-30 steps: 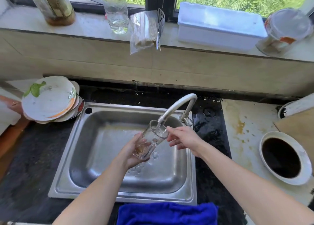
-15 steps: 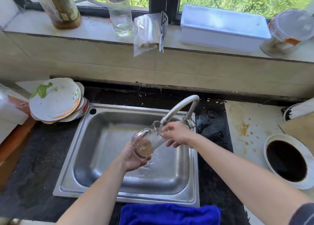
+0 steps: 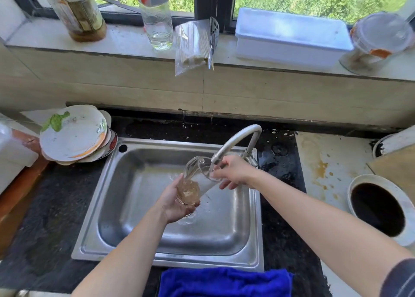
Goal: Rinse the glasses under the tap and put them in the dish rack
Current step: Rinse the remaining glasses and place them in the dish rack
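Tilting the glass (image 3: 203, 181) toward the tap (image 3: 233, 139) so water runs in, left hand (image 3: 173, 203) gripping its base, right hand (image 3: 235, 171) pinching its rim.

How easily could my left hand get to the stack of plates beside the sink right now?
Probably not right away. The left hand grips the base of the glass over the sink. The path to the plates looks free, but it would have to release the glass first.
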`<state>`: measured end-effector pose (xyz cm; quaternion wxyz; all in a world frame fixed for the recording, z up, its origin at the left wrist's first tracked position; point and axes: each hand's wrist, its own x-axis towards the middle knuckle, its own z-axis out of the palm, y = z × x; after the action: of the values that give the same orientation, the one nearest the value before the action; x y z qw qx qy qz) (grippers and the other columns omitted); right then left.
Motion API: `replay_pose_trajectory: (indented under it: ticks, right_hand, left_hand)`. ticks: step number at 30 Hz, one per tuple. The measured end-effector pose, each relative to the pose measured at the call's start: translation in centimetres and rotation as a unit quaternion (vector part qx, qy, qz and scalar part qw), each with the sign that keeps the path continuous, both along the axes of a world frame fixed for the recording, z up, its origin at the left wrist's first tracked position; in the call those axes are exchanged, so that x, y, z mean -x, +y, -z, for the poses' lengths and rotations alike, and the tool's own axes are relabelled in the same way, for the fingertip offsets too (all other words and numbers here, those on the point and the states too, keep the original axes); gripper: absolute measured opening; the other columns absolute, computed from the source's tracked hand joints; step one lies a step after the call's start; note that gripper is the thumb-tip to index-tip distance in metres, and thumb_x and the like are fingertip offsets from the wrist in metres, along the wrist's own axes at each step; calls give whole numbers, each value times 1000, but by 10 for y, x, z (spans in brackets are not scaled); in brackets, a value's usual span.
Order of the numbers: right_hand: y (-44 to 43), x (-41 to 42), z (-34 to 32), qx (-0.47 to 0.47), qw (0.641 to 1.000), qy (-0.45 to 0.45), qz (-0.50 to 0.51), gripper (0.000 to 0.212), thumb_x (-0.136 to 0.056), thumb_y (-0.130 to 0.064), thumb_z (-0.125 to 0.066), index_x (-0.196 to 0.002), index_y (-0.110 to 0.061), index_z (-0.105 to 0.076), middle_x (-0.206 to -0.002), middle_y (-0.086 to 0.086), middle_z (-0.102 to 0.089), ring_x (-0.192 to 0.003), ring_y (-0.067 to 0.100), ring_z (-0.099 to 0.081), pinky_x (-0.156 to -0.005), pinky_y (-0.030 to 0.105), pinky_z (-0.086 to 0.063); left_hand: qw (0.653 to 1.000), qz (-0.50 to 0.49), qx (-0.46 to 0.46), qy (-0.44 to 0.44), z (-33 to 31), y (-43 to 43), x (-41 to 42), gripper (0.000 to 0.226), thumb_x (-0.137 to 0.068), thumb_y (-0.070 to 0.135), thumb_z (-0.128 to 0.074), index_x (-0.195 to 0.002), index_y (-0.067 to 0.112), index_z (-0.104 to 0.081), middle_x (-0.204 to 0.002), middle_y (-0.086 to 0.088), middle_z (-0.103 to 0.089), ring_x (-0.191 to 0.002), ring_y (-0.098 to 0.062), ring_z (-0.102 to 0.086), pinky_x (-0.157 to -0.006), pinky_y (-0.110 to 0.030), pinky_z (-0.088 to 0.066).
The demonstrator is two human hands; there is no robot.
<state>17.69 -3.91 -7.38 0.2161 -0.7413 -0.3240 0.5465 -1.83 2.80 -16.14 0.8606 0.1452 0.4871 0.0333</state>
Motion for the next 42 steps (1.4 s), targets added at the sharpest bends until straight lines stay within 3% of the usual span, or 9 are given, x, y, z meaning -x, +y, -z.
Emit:
replay_pose_trajectory:
  ticks: [5,10,15,19,22,26,29,35,42]
  right_hand:
    - [3,4,4,-39,999,-15,21,8,-88,-8,-69,-81,-5,-67,-75,14,-71,-65,20,-69,-56,26,-56]
    - [-6,10,4,3,997,36,73,12,-90,-10,-67,-83,0,-67,-80,18,-73,-64,20,-70,-54,25,-55]
    - [0,0,-2,-34,979,-198,-35,40,-72,-48,-79,-102,-28,-61,-98,-12,-65,-91,12,-63,-79,36,-52]
    - [2,3,-2,-60,993,-97,-35,14,-86,-35,-71,-88,-21,-70,-85,-5,-73,-70,14,-66,-78,45,-59]
    - [-1,7,0,-53,996,-66,17,20,-92,-23,-65,-78,-11,-70,-82,8,-74,-59,14,-70,-57,29,-57]
    - [-10,11,0,-18,996,25,84,19,-94,-11,-62,-93,7,-66,-82,21,-74,-71,27,-73,-54,27,-54]
    - [-10,9,-4,2,999,20,51,15,-92,-17,-64,-93,-2,-67,-88,15,-74,-74,26,-74,-51,26,-50]
    - [-4,3,-7,-46,999,2,14,11,-92,-19,-66,-89,-9,-67,-79,5,-71,-64,20,-72,-48,22,-49]
    - [-17,10,3,-1,996,57,69,13,-94,-9,-61,-92,3,-63,-83,14,-70,-62,20,-70,-50,24,-53]
  left_hand:
    - [1000,-17,-4,-26,-7,0,-1,38,-87,40,-52,-105,8,-63,-100,-18,-65,-79,-33,-61,-68,-37,-50]
    - [997,-66,-31,-19,-9,-3,-4,38,-90,41,-48,-105,9,-63,-87,-13,-66,-62,-25,-55,-55,-28,-38]
    - [1000,-6,-29,-7,-6,2,-2,40,-91,48,-47,-101,12,-64,-81,-9,-63,-56,-23,-53,-44,-23,-41]
    - [1000,23,-17,-7,-3,2,-1,52,-89,54,-48,-106,9,-67,-92,-15,-66,-70,-28,-59,-57,-31,-49]
    - [999,-30,-17,-32,-6,-3,-2,50,-91,48,-46,-113,6,-65,-108,-18,-66,-86,-32,-60,-75,-39,-49]
    - [995,-87,-38,-21,-5,-10,-4,41,-91,40,-45,-111,9,-63,-97,-14,-65,-73,-26,-58,-62,-31,-40]
    - [998,-48,-43,12,-3,-9,-2,51,-90,49,-47,-119,10,-63,-97,-12,-64,-67,-24,-57,-57,-28,-38]
    - [999,32,-33,26,-6,-7,2,62,-82,57,-55,-120,8,-66,-119,-16,-59,-103,-31,-53,-86,-39,-42]
    - [997,-49,-62,-1,-18,-14,1,36,-86,46,-56,-97,14,-69,-85,-7,-67,-62,-23,-55,-50,-25,-45]
